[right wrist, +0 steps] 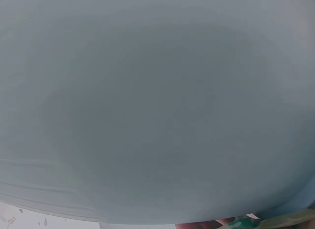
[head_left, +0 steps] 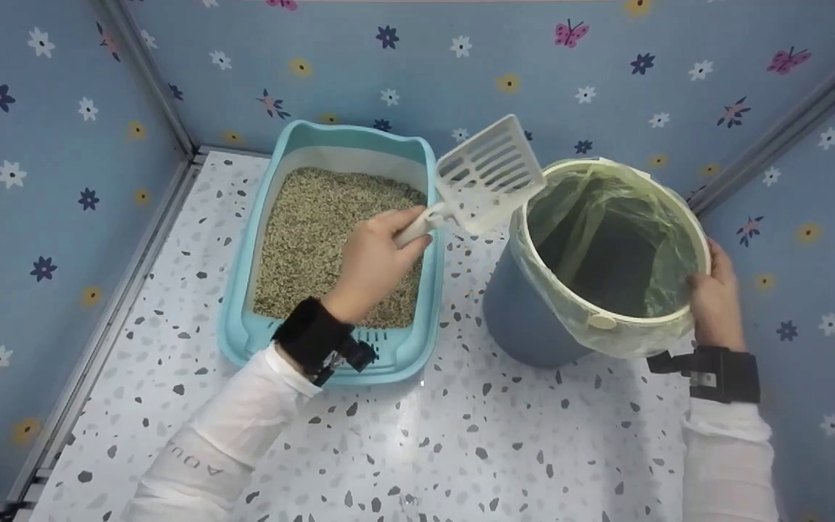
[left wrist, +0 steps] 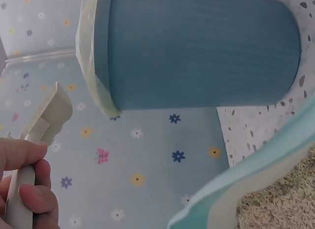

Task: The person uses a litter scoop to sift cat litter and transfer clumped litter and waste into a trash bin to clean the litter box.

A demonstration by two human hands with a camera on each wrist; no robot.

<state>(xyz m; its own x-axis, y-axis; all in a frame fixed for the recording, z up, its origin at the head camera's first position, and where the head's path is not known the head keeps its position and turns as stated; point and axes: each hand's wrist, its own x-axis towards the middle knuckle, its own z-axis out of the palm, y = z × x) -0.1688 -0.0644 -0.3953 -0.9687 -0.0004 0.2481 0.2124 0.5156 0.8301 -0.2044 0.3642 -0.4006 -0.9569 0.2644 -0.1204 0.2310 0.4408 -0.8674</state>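
Observation:
My left hand (head_left: 381,257) grips the handle of a pale litter scoop (head_left: 493,174). The slotted scoop hangs between the litter box and the bin, its head near the bin's left rim. In the left wrist view, fingers (left wrist: 37,198) wrap the scoop's handle. My right hand (head_left: 718,301) holds the right rim of a blue bin (head_left: 533,319). A thin yellowish bag (head_left: 613,337) lines the bin and folds over its rim. The bin's wall (right wrist: 157,116) fills most of the right wrist view, hiding most of that hand.
A turquoise litter box (head_left: 233,326) with grainy litter (head_left: 316,239) stands left of the bin, below my left forearm. Small litter bits lie on the speckled floor (head_left: 461,435) between them. Flower-patterned walls (head_left: 432,65) enclose the back and both sides.

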